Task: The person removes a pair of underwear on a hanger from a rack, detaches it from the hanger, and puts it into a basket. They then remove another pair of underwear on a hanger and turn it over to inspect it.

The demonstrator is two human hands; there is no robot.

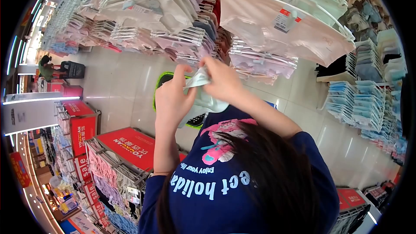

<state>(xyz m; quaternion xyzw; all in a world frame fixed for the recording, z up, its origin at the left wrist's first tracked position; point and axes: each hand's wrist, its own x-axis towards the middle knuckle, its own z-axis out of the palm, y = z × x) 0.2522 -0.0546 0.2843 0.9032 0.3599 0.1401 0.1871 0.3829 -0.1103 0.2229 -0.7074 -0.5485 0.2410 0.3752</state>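
My left hand (pixel 174 87) pinches one side of a pale mint-green piece of clothing (pixel 212 104), thin and soft. My right hand (pixel 222 81) grips the same cloth near its upper edge, fingers closed. The garment hangs down between both hands in front of my chest; its folds hide its exact kind. Below and behind it is a black basket with a bright green rim (pixel 157 92), partly covered by my hands and the cloth. Just beyond my hands hang pale pink underpants (pixel 255 28) on white hangers, with red-and-white tags.
Several rows of lilac and pink underwear (pixel 173 45) hang ahead. Blue garments (pixel 355 104) hang at the right. Red-topped sale racks (pixel 130 147) stand at the lower left. Far left, a person (pixel 46 68) is beside a dark basket (pixel 73 69) on the tiled floor (pixel 112 82).
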